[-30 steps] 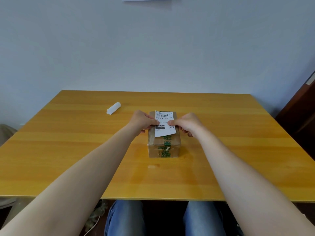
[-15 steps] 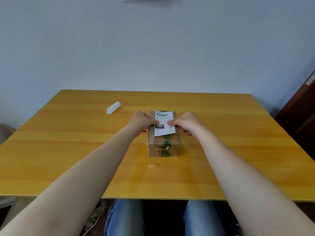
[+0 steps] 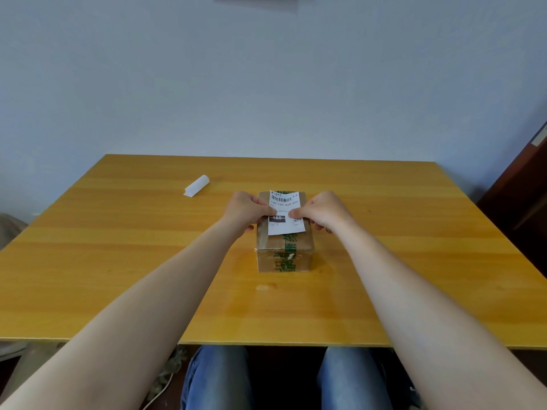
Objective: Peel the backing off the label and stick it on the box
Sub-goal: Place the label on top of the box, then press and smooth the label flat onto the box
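A small brown cardboard box (image 3: 284,255) with green printed tape stands in the middle of the wooden table (image 3: 118,261). A white shipping label (image 3: 285,213) with a barcode lies over the far part of its top. My left hand (image 3: 247,211) pinches the label's left edge with thumb on top. My right hand (image 3: 321,213) pinches the right edge the same way. Both hands rest against the box's sides, and their fingers are partly hidden behind it.
A curled white strip of backing paper (image 3: 196,186) lies on the table at the far left. A dark wooden piece of furniture (image 3: 521,208) stands at the right edge. My knees in jeans (image 3: 219,377) show below the table's near edge.
Both hands and the label have barely shifted; the label now lies a little lower and flatter against the box top.
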